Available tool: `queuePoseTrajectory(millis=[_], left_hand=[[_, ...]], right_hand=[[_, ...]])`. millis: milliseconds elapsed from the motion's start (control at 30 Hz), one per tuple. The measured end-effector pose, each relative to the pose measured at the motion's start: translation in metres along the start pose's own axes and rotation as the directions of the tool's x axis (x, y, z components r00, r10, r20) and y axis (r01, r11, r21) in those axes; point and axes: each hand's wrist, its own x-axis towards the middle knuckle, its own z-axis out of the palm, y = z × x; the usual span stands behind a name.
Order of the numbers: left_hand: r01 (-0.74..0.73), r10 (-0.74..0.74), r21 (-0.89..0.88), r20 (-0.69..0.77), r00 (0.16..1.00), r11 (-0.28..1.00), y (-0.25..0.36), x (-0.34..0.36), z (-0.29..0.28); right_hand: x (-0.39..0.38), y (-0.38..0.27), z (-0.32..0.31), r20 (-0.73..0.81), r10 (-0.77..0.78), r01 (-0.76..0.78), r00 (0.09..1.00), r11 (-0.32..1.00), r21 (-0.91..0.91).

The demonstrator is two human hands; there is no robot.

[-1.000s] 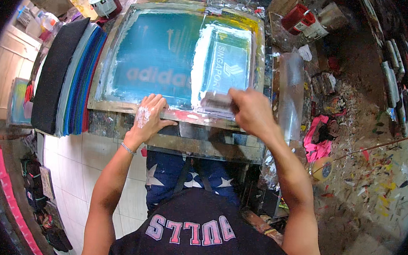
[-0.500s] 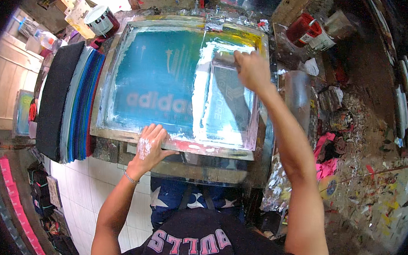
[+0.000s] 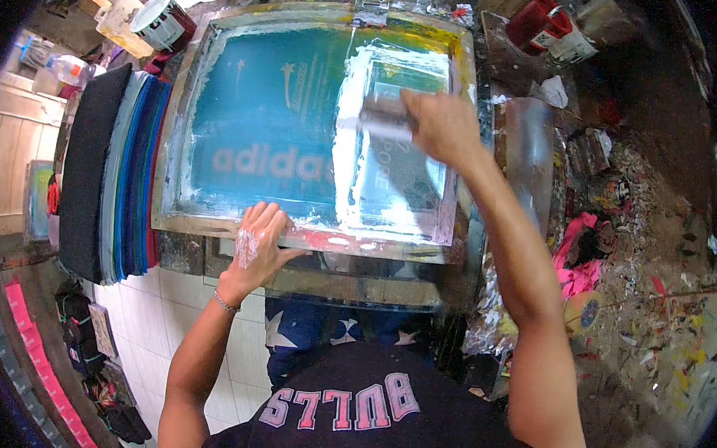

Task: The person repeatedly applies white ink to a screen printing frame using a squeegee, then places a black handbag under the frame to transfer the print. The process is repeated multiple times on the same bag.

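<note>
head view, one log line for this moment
left hand: on near edge of screen frame | right hand: holding squeegee, blurred | squeegee: inside frame's right part

a screen-printing workshop, shown by the framed mesh screen [image 3: 245, 118] and paint-smeared tubs [image 3: 165, 27].

Includes two grips, one left grip [image 3: 257, 245] and one right grip [image 3: 443, 128], plus one blurred squeegee [image 3: 386, 117], one screen frame [image 3: 207, 227] and one worktop [image 3: 328, 286] beneath. Counts one bracelet [image 3: 226, 304], one dark shirt [image 3: 316, 440], one pair of trousers [image 3: 384, 321] and three white stars [image 3: 281, 332] showing on them. Holds, at the left, one stack of sheets [image 3: 132, 181] too thin and close to number, one pale bucket [image 3: 162, 25] and one bottle [image 3: 69, 69]. Adds, at the right, one red pot [image 3: 536, 24], one tape roll [image 3: 585, 314] and one pink cloth [image 3: 571, 279]. Has one long pink strip [image 3: 48, 368] at lower left
</note>
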Motion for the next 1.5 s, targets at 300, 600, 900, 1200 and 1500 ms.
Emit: queuePoseTrajectory(millis=[300, 600, 900, 1200, 1500], left_hand=[[-0.029, 0.029, -0.008, -0.053, 0.998, 1.000, 0.001, -0.005, 0.004], [-0.035, 0.037, 0.019, -0.076, 0.996, 0.999, 0.011, -0.003, -0.009], [-0.110, 0.110, 0.003, -0.085, 0.990, 0.994, 0.038, 0.062, -0.137], [-0.282, 0.412, 0.303, -0.720, 0.559, 0.910, 0.081, 0.091, -0.184], [0.124, -0.432, -0.969, 0.021, 0.902, 0.212, 0.094, 0.121, -0.009]], right_hand=[[-0.128, -0.088, -0.004, -0.082, -0.013, 0.016, 0.997, 0.999, 0.039], [-0.130, -0.089, -0.023, -0.161, -0.082, 0.072, 0.984, 0.995, -0.068], [-0.118, -0.102, -0.121, -0.407, -0.093, -0.010, 0.909, 0.970, -0.244], [-0.035, -0.076, -0.209, -0.603, -0.140, -0.074, 0.785, 0.946, -0.316], [-0.029, -0.082, -0.222, -0.571, -0.084, -0.076, 0.816, 0.965, -0.251]])
